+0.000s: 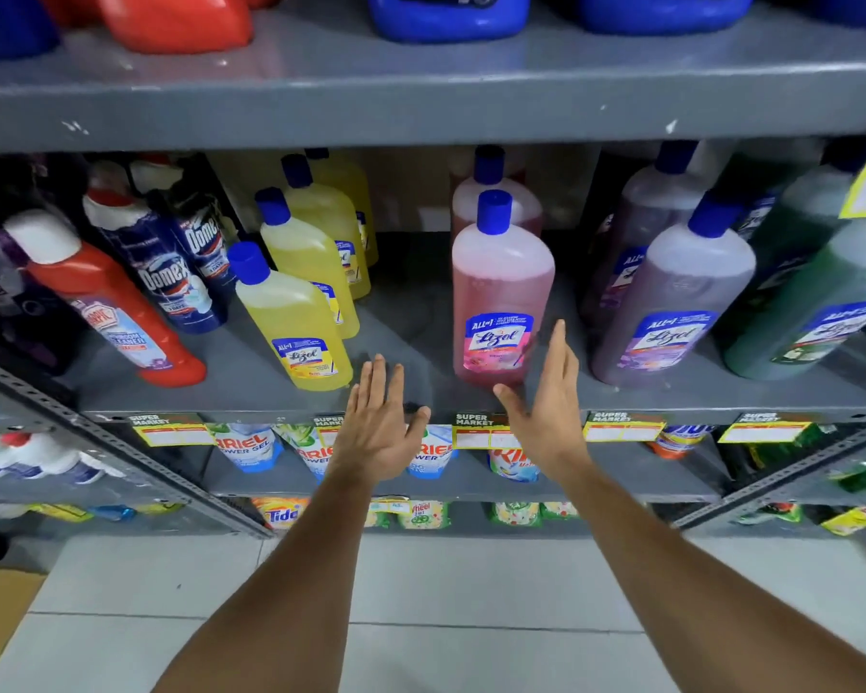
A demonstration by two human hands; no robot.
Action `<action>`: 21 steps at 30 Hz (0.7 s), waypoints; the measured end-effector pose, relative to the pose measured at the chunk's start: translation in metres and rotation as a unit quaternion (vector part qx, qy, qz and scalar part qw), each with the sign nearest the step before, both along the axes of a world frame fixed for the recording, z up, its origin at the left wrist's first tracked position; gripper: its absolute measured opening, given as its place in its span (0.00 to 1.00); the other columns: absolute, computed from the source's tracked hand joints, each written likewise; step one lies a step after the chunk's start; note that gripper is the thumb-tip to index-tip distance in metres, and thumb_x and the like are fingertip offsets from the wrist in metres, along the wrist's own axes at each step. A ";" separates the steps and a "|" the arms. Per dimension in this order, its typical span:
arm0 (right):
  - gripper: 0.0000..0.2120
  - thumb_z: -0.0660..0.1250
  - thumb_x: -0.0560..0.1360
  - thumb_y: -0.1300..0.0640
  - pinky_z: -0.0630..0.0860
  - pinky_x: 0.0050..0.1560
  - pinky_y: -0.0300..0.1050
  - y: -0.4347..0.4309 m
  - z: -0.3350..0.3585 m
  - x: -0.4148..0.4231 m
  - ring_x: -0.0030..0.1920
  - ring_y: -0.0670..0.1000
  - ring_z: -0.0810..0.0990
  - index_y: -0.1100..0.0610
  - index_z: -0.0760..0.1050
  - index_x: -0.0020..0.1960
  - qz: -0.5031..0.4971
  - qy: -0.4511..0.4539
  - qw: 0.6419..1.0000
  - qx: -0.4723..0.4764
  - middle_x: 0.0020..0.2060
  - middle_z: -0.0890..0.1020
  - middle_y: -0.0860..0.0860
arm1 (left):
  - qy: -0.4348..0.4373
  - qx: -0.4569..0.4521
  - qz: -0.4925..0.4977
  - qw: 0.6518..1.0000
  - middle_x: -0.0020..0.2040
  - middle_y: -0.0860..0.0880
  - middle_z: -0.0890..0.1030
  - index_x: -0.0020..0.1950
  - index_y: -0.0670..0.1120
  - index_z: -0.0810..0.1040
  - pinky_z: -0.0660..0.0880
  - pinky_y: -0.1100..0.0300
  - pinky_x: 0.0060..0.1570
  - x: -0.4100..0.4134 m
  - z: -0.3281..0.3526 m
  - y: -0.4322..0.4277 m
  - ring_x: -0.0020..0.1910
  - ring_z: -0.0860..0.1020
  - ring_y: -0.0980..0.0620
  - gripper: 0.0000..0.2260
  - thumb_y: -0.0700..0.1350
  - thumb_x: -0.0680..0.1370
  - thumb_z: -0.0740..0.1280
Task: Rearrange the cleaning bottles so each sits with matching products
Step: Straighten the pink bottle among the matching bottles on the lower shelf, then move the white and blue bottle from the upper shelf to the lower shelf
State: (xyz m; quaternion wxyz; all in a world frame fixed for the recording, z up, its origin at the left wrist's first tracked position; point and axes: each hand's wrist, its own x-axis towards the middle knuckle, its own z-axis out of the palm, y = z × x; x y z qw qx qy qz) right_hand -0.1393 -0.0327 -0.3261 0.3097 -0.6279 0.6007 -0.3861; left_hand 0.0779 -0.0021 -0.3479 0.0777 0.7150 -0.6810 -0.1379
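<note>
Reaching flat-palmed, both hands (left hand, right hand) hold nothing.

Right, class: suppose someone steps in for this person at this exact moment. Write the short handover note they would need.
Left hand: open, empty, in front of the shelf edge, near the front yellow Lizol bottle.
Right hand: open, empty, beside the front pink Lizol bottle; whether it touches is unclear.
Placement: yellow bottles stand in one row, two pink ones in a line, purple Lizol bottles to their right, green bottles far right, Domex bottles and a red Harpic bottle on the left.
Done: this shelf looks grouped by colour.
Left: check each row and straighten if needed.
</note>
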 end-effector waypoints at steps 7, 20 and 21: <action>0.39 0.67 0.76 0.40 0.63 0.70 0.36 0.027 0.071 0.013 0.74 0.47 0.66 0.45 0.51 0.81 0.106 0.007 0.981 -0.162 0.73 0.64 0.47 | -0.090 -0.225 0.039 0.969 0.82 0.44 0.48 0.81 0.44 0.50 0.47 0.46 0.79 0.008 0.087 0.048 0.81 0.45 0.46 0.33 0.59 0.82 0.54; 0.32 0.68 0.75 0.40 0.77 0.61 0.46 0.036 0.291 0.111 0.63 0.40 0.75 0.40 0.62 0.76 0.238 -0.110 0.909 -0.325 0.65 0.73 0.41 | -0.160 -0.367 0.202 0.894 0.82 0.46 0.50 0.81 0.46 0.48 0.47 0.47 0.79 0.113 0.292 0.104 0.81 0.43 0.49 0.34 0.64 0.82 0.49; 0.32 0.69 0.75 0.40 0.77 0.61 0.47 0.034 0.302 0.119 0.64 0.41 0.75 0.42 0.63 0.76 0.241 -0.117 0.906 -0.327 0.65 0.74 0.42 | -0.159 -0.371 0.199 0.893 0.82 0.46 0.50 0.81 0.45 0.48 0.47 0.47 0.79 0.123 0.302 0.106 0.81 0.43 0.49 0.34 0.64 0.82 0.49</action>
